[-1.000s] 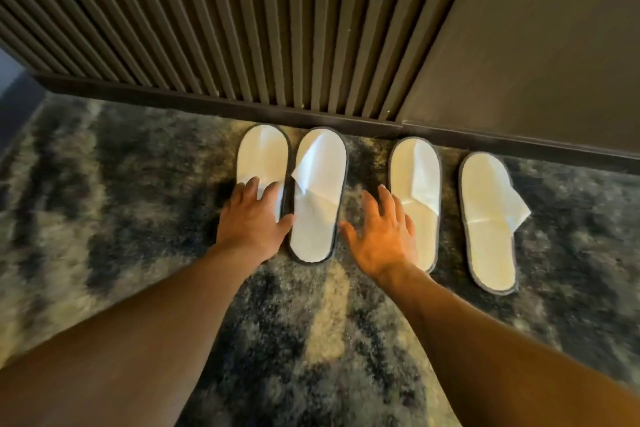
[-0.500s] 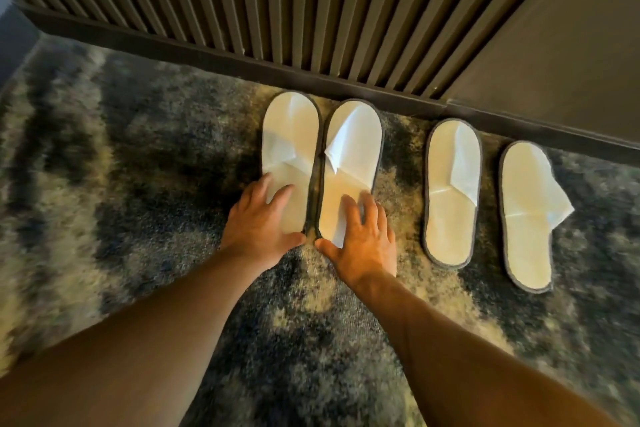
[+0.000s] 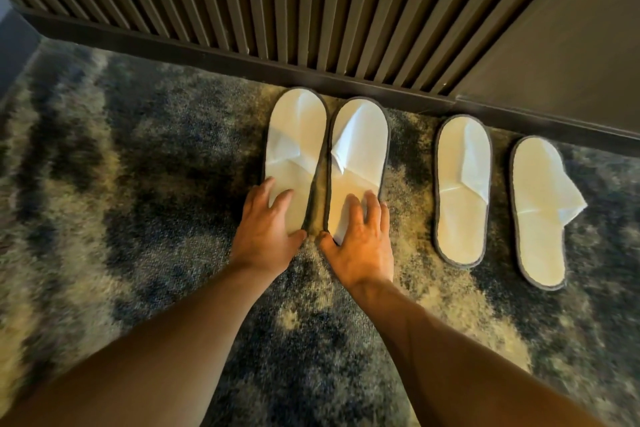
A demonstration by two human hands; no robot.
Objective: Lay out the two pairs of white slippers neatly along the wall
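1. Four white slippers (image 3: pixel 463 191) lie on the carpet (image 3: pixel 104 184) along the wall (image 3: pixel 277 10).
2. Left hand (image 3: pixel 265 229) and right hand (image 3: pixel 360 246) press flat, fingers spread, hiding the left pair's heels.
3. Carpet edges are blurred.

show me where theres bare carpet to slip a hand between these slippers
Widest gap: between second slipper and third slipper. Narrower strip between third and fourth slipper. Crowded: first slipper nearly touches the second.
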